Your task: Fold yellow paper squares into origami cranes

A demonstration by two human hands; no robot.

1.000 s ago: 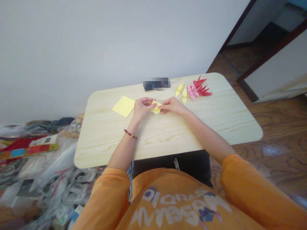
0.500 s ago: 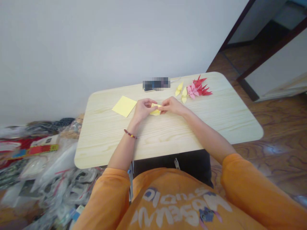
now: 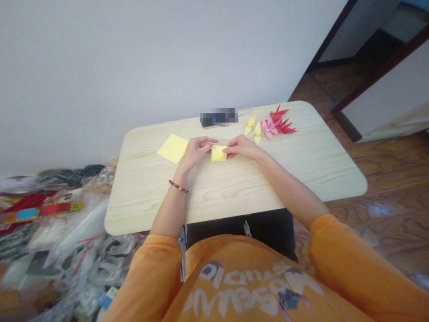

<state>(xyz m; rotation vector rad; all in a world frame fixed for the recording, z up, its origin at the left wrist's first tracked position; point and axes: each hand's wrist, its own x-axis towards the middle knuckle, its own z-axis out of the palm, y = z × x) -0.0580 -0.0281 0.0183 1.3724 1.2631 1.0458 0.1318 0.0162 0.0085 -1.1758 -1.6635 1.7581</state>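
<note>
Overhead view of my hands at work on a pale wood-grain table (image 3: 288, 179); the folded yellow paper (image 3: 218, 153) sits between my left hand (image 3: 198, 152) and my right hand (image 3: 241, 147), near the middle of the tabletop; its layers and creases are too small to read.

Right hand: clenched lightly, with the fingertips (image 3: 228, 150) pinching the paper's right side; this pinch appears to keep the folded layers together.

Left hand: fingers extended and curved toward the paper's upper left corner; from this view I cannot tell whether they grip it or only lie close beside it, though the hand appears placed to steady that side.

Surroundings: an unfolded yellow square sheet (image 3: 172, 148) lies flat just left of my left hand, within easy reach; yellow origami cranes (image 3: 257, 133), a pink origami crane (image 3: 269, 129) and red origami cranes (image 3: 281, 124) stand grouped toward the far right, apparently kept clear of my working space; a blurred object (image 3: 218, 117) lies along the far edge; a beaded bracelet (image 3: 178, 186) circles my left wrist.
</note>
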